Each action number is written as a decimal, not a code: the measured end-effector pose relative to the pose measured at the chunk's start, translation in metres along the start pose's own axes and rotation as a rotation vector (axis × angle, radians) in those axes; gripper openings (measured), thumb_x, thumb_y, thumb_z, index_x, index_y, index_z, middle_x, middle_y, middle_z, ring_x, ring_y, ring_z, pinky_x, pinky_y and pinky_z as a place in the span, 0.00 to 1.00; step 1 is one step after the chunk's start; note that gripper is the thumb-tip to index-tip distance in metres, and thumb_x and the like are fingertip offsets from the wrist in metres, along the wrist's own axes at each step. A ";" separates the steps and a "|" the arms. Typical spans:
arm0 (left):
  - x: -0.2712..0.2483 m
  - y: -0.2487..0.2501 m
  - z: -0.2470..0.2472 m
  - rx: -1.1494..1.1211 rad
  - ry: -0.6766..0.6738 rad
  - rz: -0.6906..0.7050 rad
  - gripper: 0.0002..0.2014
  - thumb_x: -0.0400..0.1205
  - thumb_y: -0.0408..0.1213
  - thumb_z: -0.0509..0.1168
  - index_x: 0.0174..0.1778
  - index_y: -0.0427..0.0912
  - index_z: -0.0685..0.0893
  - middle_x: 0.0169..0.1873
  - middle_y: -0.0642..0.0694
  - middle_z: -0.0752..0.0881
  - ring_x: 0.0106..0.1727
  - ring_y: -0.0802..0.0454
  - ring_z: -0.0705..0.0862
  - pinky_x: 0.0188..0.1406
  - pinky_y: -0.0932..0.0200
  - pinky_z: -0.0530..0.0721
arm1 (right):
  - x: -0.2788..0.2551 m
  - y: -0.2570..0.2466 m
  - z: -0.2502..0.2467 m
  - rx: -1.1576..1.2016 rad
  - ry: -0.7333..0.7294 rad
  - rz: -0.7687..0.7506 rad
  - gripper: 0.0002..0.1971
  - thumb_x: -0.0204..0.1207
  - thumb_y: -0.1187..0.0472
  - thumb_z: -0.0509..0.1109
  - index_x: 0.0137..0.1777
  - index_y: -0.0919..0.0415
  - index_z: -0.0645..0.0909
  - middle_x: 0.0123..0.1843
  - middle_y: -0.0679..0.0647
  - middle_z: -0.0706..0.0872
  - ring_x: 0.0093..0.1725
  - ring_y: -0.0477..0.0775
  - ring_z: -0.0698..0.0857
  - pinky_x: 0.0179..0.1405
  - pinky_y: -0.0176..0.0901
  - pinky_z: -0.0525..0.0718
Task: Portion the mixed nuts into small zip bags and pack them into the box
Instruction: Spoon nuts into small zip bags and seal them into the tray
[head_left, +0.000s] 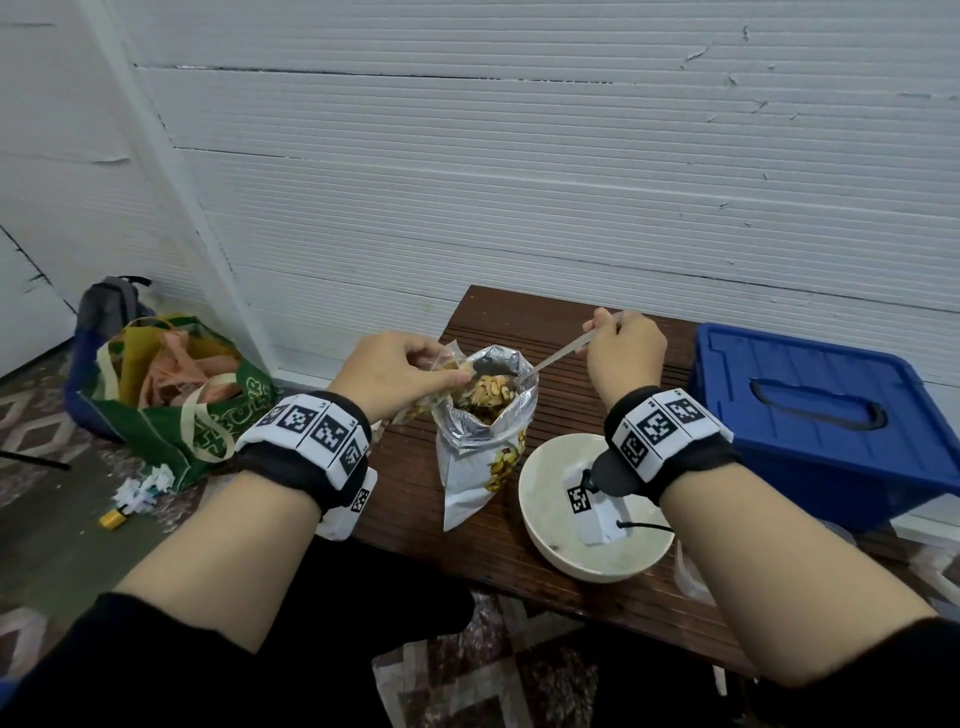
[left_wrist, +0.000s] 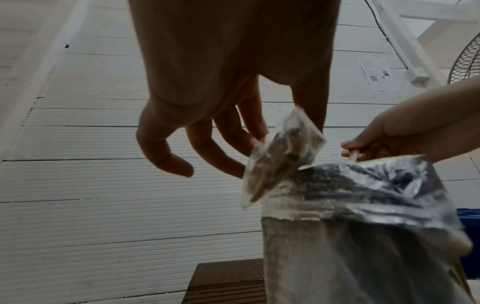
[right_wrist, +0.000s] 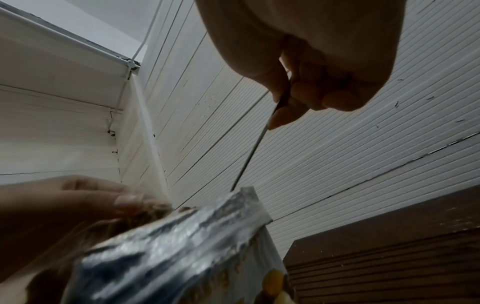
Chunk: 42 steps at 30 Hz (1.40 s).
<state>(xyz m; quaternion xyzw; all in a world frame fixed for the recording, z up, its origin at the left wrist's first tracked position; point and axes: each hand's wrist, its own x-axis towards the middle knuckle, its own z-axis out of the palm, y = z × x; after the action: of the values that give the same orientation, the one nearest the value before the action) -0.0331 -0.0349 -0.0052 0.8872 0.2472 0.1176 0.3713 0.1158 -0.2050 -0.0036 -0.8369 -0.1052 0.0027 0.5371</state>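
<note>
Item 1, right hand (head_left: 626, 353): fingers curled round the handle end of a metal spoon (head_left: 558, 355); firm pinch w/ thumb, seen plainly in the right wrist view. Spoon slants down-left, its bowl inside the mouth of the foil nut pouch (head_left: 485, 441).

Item 2, left hand (head_left: 387, 371): thumb & forefinger pinch the top of a small zip bag (left_wrist: 281, 156); other fingers hang loosely curled, holding nothing. Bag is clear, held tilted at the pouch's left rim, touching it. Some nuts already inside, approx. part full; we can't tell if its mouth is spread open.

Item 3, mixed nuts (head_left: 485, 397): heaped in the open pouch, which stands upright on the brown slatted table (head_left: 571, 332).

Item 4, white bowl (head_left: 545, 525): on the table just right of the pouch, under the right wrist. Looks empty of nuts.

Item 5, blue plastic box (head_left: 810, 410): at the table's right end, lid on.

Step in hand, we judge: scooping nuts for the bag; early in the task, no filled bags visible elsewhere.

Next move calls for: lift a level spoonful clear of the foil rim, carry it the short way left, tip into the bag mouth w/ the left hand keeping that mouth open & steady. Box lid must come off before packing.
</note>
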 end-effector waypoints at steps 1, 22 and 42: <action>0.001 0.000 -0.001 0.014 -0.010 -0.001 0.17 0.69 0.53 0.78 0.49 0.50 0.89 0.41 0.54 0.89 0.45 0.61 0.86 0.40 0.69 0.79 | 0.002 -0.002 -0.002 -0.005 0.011 -0.001 0.16 0.86 0.56 0.57 0.46 0.61 0.85 0.44 0.59 0.89 0.44 0.52 0.83 0.48 0.41 0.78; 0.014 0.006 0.017 0.183 -0.076 -0.038 0.26 0.58 0.69 0.76 0.46 0.58 0.88 0.42 0.62 0.86 0.52 0.56 0.83 0.66 0.39 0.75 | 0.017 -0.015 0.007 0.034 -0.103 -0.009 0.17 0.86 0.58 0.58 0.43 0.61 0.86 0.28 0.49 0.83 0.31 0.43 0.79 0.48 0.40 0.78; 0.010 -0.003 0.023 0.049 0.017 -0.063 0.19 0.63 0.66 0.76 0.40 0.59 0.85 0.40 0.59 0.87 0.49 0.55 0.84 0.62 0.41 0.80 | 0.008 -0.018 0.002 0.319 -0.163 -0.341 0.12 0.84 0.56 0.63 0.45 0.59 0.85 0.34 0.50 0.86 0.38 0.44 0.85 0.43 0.33 0.78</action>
<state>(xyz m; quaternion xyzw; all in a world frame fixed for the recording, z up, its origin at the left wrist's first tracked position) -0.0165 -0.0420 -0.0229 0.8869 0.2809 0.1075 0.3507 0.1204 -0.1946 0.0129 -0.7086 -0.2862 -0.0037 0.6449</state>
